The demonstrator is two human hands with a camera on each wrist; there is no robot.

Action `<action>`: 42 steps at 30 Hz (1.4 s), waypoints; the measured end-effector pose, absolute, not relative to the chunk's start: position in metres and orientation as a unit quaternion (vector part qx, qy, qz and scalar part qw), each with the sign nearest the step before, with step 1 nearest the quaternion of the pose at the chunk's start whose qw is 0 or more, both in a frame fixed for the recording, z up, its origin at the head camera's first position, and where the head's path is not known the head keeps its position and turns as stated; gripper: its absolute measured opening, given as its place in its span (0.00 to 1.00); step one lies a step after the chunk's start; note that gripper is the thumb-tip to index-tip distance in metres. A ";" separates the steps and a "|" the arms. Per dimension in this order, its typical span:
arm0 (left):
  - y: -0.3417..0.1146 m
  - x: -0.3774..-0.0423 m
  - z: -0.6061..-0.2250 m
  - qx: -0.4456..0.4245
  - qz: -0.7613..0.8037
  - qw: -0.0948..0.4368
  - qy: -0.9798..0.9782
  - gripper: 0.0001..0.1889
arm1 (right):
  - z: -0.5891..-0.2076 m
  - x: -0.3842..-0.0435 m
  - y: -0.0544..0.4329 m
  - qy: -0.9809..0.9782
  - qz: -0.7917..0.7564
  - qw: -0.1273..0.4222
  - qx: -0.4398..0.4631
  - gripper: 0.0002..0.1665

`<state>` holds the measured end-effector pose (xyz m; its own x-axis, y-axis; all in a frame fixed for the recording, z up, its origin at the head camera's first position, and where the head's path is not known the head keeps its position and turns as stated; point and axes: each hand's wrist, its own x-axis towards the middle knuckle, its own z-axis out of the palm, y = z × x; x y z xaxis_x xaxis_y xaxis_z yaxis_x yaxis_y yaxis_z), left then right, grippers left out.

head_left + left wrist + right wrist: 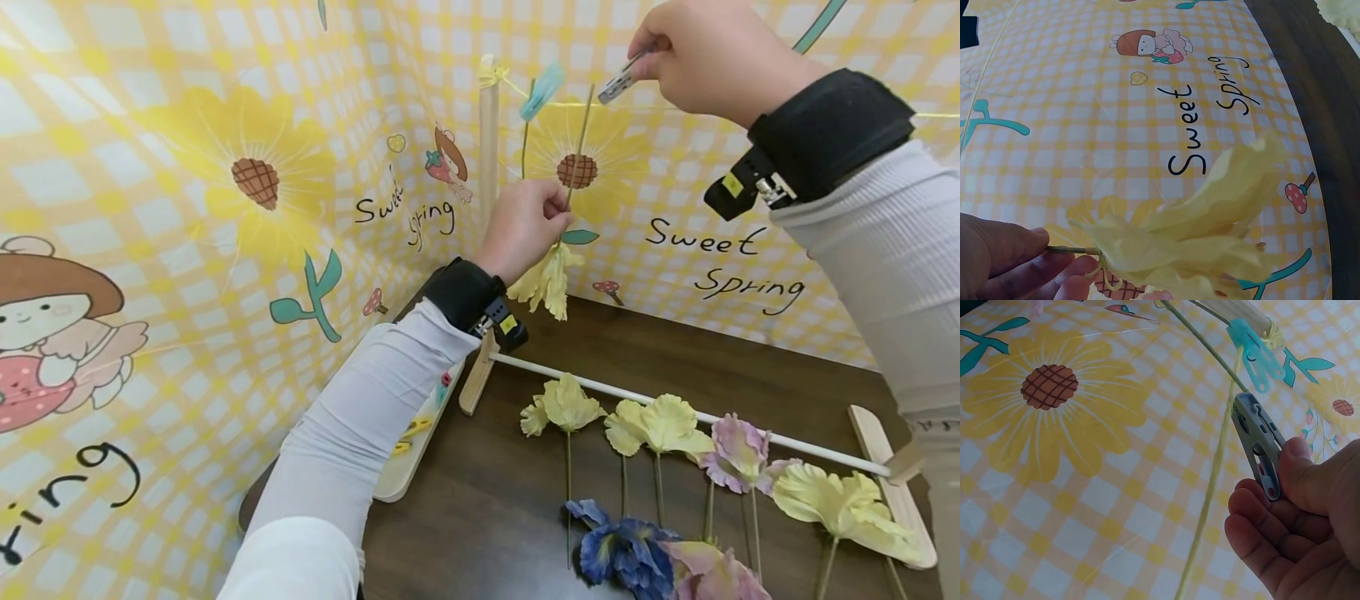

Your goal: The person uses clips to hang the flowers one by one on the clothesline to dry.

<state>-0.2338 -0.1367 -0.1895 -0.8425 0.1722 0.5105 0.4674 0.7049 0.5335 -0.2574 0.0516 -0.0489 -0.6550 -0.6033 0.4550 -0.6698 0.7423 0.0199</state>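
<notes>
My left hand (525, 225) pinches the green stem of a yellow artificial flower (551, 282), which hangs head down. The stem (582, 137) points up across a thin yellow string (678, 107). In the left wrist view its ruffled petals (1191, 240) spread beyond my fingertips. Between the thumb and fingers of my right hand (705, 58) is a grey clothespin (1259, 447). Its tip is right by the string and the stem's end; whether it grips them I cannot tell. To the left, a teal clothespin (542, 92) clips another stem to the string.
A wooden post (488, 142) carries the string's left end. On the dark table (450, 533) lie yellow and pink flowers (738, 450) along a white rod (600, 387), with a blue flower (626, 554) nearer. A tray (393, 483) with clothespins is partly behind my left arm.
</notes>
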 end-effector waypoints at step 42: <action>-0.125 -0.240 -0.192 -0.197 -0.332 0.221 -0.896 0.03 | -0.047 -0.261 0.048 -0.927 0.033 0.156 0.339 0.24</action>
